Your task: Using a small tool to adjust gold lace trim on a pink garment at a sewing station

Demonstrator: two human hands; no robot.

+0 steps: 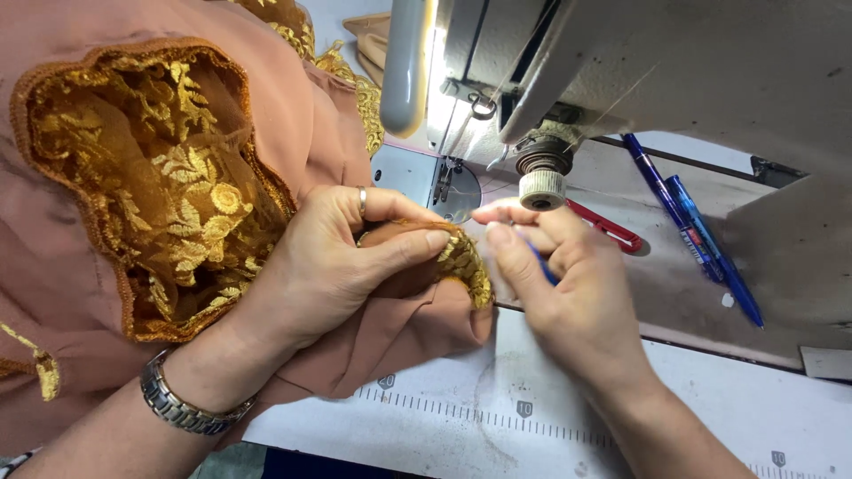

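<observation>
Our left hand [333, 262] pinches the gold trim [463, 259] on the peach cloth [390, 333] near the needle; our right hand [564, 279] closes on a blue tool (barely visible). We should keep the fold taut.

A sewing machine [674, 62] fills the upper right of the frame, its tension dial [541, 182] hanging near the centre. Two blue pens [697, 226] lie side by side at right on the table [692, 390]. A red tool [612, 231] lies just left of them. A printed ruler [497, 417] runs along the bottom.
</observation>
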